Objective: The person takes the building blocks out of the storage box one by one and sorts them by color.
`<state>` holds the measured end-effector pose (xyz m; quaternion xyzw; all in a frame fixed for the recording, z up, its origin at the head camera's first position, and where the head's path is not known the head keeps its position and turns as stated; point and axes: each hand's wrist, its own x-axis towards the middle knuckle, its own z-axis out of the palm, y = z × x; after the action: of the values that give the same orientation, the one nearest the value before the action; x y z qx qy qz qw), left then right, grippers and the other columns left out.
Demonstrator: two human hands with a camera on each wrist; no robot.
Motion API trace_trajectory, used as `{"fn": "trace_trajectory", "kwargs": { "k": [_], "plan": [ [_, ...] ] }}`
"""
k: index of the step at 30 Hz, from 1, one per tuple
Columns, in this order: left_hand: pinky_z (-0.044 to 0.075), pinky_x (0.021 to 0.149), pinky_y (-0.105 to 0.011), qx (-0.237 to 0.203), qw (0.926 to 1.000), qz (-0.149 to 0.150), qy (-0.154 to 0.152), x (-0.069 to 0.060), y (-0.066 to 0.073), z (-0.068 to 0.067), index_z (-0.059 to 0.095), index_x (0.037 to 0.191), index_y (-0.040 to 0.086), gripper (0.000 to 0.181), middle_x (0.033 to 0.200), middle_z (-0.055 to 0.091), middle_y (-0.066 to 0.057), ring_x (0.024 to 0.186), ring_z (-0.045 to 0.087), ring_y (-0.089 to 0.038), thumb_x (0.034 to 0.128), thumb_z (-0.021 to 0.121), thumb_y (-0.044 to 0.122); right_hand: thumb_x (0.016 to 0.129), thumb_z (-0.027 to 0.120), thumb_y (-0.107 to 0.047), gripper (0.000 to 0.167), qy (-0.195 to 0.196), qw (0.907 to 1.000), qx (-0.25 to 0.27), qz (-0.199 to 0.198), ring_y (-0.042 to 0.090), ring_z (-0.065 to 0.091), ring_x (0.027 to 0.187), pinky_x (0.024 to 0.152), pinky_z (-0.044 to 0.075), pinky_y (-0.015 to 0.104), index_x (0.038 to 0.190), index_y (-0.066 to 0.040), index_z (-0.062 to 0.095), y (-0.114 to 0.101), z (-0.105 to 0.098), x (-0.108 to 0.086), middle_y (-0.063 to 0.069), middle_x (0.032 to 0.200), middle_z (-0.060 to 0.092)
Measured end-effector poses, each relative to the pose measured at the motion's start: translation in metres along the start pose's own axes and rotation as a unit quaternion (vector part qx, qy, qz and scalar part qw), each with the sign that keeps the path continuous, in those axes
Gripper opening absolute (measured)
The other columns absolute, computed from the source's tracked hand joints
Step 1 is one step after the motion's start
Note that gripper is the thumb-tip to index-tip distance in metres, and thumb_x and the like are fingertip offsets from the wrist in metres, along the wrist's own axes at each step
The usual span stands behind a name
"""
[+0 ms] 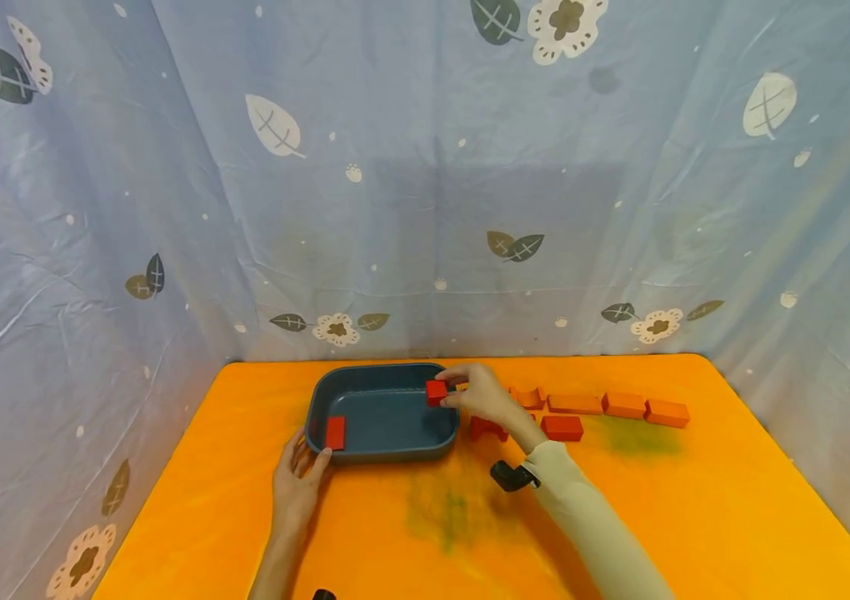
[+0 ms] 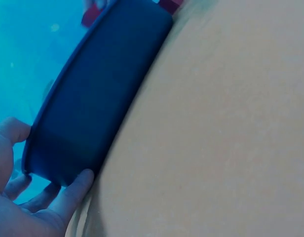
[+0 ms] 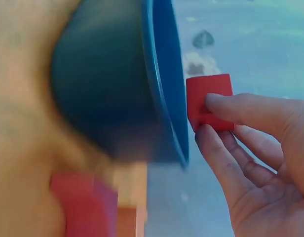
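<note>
A blue-grey rectangular tray (image 1: 387, 455) stands on the orange cloth. My left hand (image 1: 297, 482) holds its front-left corner, thumb and fingers spread around the outer wall (image 2: 88, 98). Over the right end of the tray, my right hand (image 1: 482, 395) pinches a small red block (image 1: 436, 392) between thumb and fingertips. From the right wrist view, this red block (image 3: 209, 101) is above the tray's rim (image 3: 157, 79). Inside the tray, at the left, lies a flat red rectangular block (image 1: 336, 432).
Right of the tray run several orange blocks (image 1: 623, 405), one with a curved hollow (image 1: 528, 397). A red block (image 1: 562, 428) and a red arched block (image 1: 488, 429) lie in front of them, partly behind the right arm. A patterned curtain (image 1: 432, 208) surrounds the table.
</note>
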<state>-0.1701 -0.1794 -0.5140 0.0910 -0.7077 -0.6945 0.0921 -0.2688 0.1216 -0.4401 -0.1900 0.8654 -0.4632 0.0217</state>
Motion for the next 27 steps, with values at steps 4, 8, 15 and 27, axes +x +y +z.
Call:
{"fn": "trace_trajectory", "kwargs": {
  "k": [4, 8, 15, 27],
  "plan": [
    [0.055, 0.086, -0.022, 0.006, 1.0, 0.004, -0.001, 0.0, -0.001, 0.0, 0.03, 0.153, 0.007, 0.068, 0.151, 0.035, -0.022, 0.133, 0.04, -0.038, 0.0954, 0.065, 0.013, 0.082, 0.078, -0.007, 0.036, 0.012, 0.9998, 0.014, 0.01, 0.032, 0.064, 0.107, 0.084, 0.058, 0.036, 0.117, -0.005, 0.07, 0.017, -0.029, -0.024, 0.013, 0.116, 0.069],
    [0.055, 0.085, -0.02, 0.013, 0.9999, 0.006, 0.002, 0.001, 0.0, 0.0, 0.032, 0.153, 0.007, 0.067, 0.151, 0.036, -0.022, 0.133, 0.04, -0.038, 0.0953, 0.065, 0.013, 0.083, 0.076, -0.006, 0.038, 0.031, 0.9988, 0.024, 0.029, 0.037, 0.062, 0.11, 0.083, 0.059, 0.037, 0.12, -0.002, 0.069, 0.031, -0.061, -0.047, 0.019, 0.119, 0.066],
    [0.055, 0.086, -0.02, 0.018, 0.9998, 0.007, 0.003, 0.001, 0.002, -0.001, 0.031, 0.153, 0.007, 0.067, 0.15, 0.036, -0.022, 0.134, 0.039, -0.038, 0.0956, 0.065, 0.013, 0.084, 0.076, -0.009, 0.039, 0.071, 0.9951, -0.049, 0.048, 0.036, 0.065, 0.101, 0.076, 0.056, 0.024, 0.12, 0.002, 0.067, 0.067, -0.121, -0.088, 0.021, 0.115, 0.068],
    [0.056, 0.085, -0.022, -0.008, 0.9999, 0.008, -0.001, 0.0, 0.002, -0.002, 0.031, 0.153, 0.007, 0.068, 0.15, 0.036, -0.021, 0.132, 0.041, -0.037, 0.095, 0.065, 0.011, 0.078, 0.083, -0.013, 0.041, 0.092, 0.9859, -0.119, 0.073, 0.023, 0.065, 0.097, 0.073, 0.052, 0.017, 0.113, 0.005, 0.07, 0.126, -0.155, -0.14, 0.022, 0.111, 0.069]
  ]
}}
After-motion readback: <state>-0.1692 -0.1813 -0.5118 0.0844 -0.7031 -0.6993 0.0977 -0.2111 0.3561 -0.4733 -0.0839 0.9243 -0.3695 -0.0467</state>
